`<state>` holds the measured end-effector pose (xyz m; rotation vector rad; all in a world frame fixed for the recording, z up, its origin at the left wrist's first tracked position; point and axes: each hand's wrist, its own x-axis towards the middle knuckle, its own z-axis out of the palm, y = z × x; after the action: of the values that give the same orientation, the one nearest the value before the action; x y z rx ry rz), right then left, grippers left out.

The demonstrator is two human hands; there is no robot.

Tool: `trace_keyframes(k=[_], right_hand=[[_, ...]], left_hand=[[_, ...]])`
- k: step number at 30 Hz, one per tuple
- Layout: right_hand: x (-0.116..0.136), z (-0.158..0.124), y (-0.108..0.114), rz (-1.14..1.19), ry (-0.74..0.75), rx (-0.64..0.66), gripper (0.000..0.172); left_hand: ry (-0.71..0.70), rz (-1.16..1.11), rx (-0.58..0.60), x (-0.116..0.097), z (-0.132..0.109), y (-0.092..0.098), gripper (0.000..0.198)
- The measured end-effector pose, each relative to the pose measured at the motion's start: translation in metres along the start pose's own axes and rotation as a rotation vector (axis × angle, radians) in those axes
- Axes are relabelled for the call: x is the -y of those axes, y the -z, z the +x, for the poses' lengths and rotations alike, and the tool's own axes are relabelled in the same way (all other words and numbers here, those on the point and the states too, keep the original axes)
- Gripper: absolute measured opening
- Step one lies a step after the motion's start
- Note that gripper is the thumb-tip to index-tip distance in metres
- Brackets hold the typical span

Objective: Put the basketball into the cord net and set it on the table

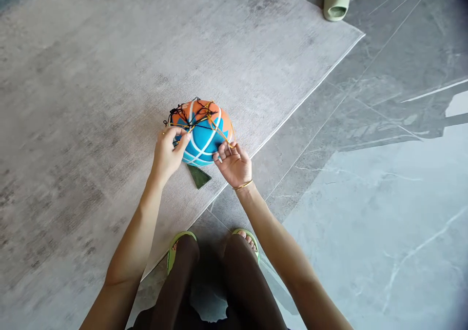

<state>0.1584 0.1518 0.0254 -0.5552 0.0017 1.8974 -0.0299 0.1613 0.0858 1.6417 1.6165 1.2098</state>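
Note:
A blue and orange basketball (203,140) with white seams rests on the rug in front of my feet. Over its top lies a black and yellow string net (190,124), partly tangled. My left hand (168,152) pinches the net's cords between thumb and fingertips at the ball's left side. At the right of the ball, my right hand (234,164) is turned palm up, its curled fingers closed on a yellow cord of the net. The ball's far underside is hidden.
A dark green flat piece (199,176) sticks out from under the ball on the grey rug (109,67). Grey marble-look tiles (365,184) run along the rug's right edge. A pair of pale green slippers (336,3) lies at the top right.

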Motion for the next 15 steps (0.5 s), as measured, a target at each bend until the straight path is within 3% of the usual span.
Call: trace_keyframes(k=[5, 7, 11, 13, 15], right_hand=[[-0.030, 0.016, -0.029, 0.044, -0.077, 0.056, 0.013], [-0.040, 0.020, -0.036, 0.022, -0.112, 0.070, 0.021], [-0.058, 0.021, -0.037, -0.124, -0.215, 0.072, 0.030], [-0.063, 0.017, -0.031, -0.302, -0.207, 0.065, 0.029], [-0.062, 0.012, -0.024, -0.527, -0.053, 0.035, 0.026]], left_hand=[[0.047, -0.076, 0.107, -0.011, -0.035, 0.002, 0.016], [0.053, -0.046, 0.027, -0.006, -0.041, 0.007, 0.021], [0.036, 0.074, -0.320, 0.012, -0.036, 0.030, 0.034], [0.013, 0.149, -0.348, 0.020, -0.028, 0.039, 0.031], [0.012, 0.173, -0.305, 0.026, -0.021, 0.044, 0.022]])
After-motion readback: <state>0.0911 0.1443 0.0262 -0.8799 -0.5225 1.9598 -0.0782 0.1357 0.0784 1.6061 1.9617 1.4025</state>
